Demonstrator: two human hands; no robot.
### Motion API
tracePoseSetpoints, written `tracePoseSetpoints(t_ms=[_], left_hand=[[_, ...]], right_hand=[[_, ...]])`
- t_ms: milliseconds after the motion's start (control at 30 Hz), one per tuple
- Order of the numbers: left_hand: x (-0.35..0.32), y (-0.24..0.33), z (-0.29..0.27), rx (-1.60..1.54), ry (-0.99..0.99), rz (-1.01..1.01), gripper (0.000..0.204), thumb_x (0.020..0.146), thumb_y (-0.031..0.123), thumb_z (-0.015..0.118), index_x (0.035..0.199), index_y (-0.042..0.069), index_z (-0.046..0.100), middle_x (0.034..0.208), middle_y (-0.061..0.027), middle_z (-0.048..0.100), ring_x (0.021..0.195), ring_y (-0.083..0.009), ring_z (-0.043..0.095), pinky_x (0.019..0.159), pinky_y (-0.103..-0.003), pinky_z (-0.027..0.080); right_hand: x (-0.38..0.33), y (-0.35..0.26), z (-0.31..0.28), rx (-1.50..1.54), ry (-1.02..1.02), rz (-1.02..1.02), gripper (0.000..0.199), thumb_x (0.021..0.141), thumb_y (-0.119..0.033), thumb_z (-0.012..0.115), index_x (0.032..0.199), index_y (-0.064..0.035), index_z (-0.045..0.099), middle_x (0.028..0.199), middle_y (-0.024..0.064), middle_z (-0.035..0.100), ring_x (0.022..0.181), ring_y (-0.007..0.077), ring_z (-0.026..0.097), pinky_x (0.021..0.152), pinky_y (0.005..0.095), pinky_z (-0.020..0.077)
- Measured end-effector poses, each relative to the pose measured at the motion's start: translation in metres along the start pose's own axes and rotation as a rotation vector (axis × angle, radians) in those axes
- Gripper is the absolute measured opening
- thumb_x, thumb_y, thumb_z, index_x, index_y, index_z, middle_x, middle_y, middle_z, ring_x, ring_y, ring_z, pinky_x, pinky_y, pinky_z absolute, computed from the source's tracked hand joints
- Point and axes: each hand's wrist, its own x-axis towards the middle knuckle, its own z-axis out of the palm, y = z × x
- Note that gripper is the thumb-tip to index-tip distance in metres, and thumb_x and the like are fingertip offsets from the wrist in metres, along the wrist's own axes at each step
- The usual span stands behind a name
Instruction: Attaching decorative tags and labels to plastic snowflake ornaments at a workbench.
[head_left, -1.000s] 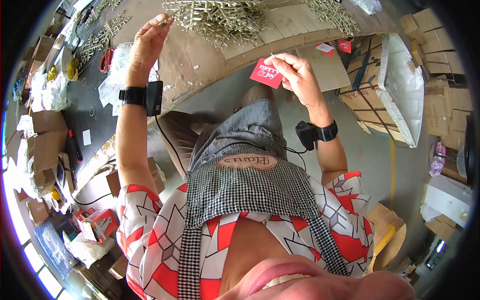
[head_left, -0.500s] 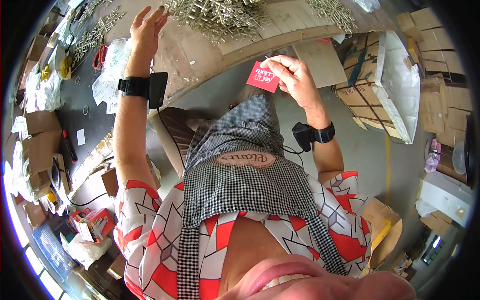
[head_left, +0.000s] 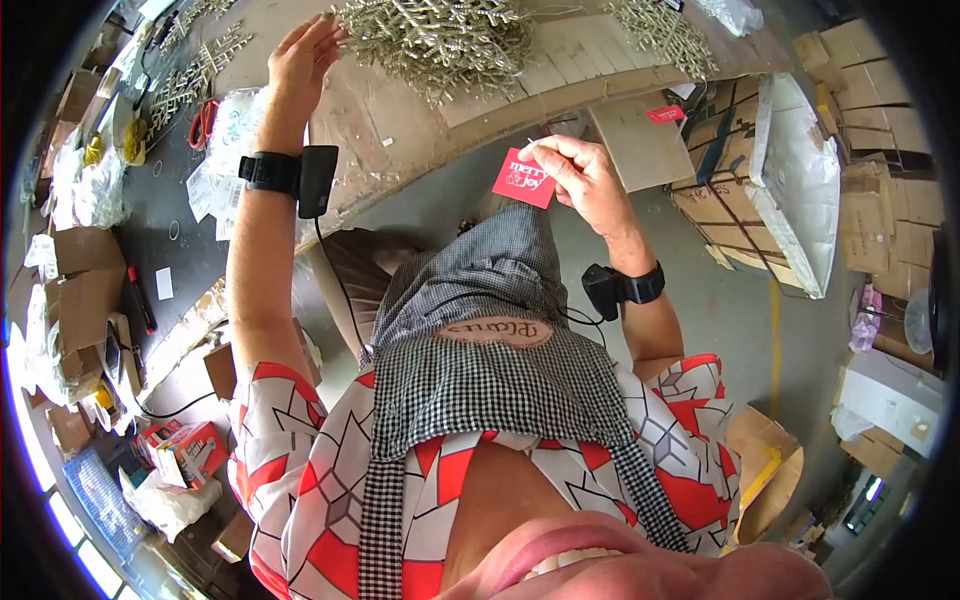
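Observation:
My right hand [head_left: 582, 180] pinches a red square tag [head_left: 522, 181] with white lettering by its upper right corner, between thumb and fingers. The tag hangs over my lap, just off the table's near edge. Stretched forward over the table, my left hand [head_left: 303, 62] has its fingers extended, with nothing seen in them. Its fingertips are at the left edge of a pile of glittery gold snowflake-like ornaments [head_left: 435, 50]; whether they touch it I cannot tell.
More gold ornaments [head_left: 665, 35] lie at the table's far right. Left are red-handled scissors [head_left: 203, 124], plastic bags and a marker [head_left: 140, 298]. Another red tag [head_left: 665, 115] lies by a cardboard piece [head_left: 642, 150]. A large lined carton [head_left: 750, 190] stands right.
The view has shifted slightly. My left hand's fingers have drawn closer together near the ornament pile. My right hand still holds the tag, now slightly lower in view and turned more upright.

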Motion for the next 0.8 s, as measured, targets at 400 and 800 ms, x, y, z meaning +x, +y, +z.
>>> tracePoseSetpoints(t_ms=[400,800], left_hand=[[-0.102,-0.005,0.058,0.364,0.112,0.103,0.018,0.083,0.02,0.065,0.084,0.002,0.068,0.066,0.0033,0.056,0.057,-0.0043,0.044,0.053,-0.02,0.036],[-0.104,-0.036,0.097,-0.258,-0.034,-0.364,0.014,0.087,0.014,0.058,0.095,0.003,0.063,0.062,0.0057,0.046,0.052,-0.0047,0.041,0.048,-0.022,0.041]], right_hand=[[0.006,-0.037,-0.006,-0.144,-0.062,-0.094,0.015,0.091,-0.015,0.053,0.091,-0.002,0.061,0.074,0.0019,0.063,0.059,0.0058,0.051,0.054,0.0211,0.0409],[0.004,-0.052,0.016,-0.231,-0.118,-0.233,0.016,0.091,-0.012,0.053,0.092,0.0019,0.062,0.08,0.0092,0.067,0.071,0.0121,0.062,0.064,0.0246,0.0486]])
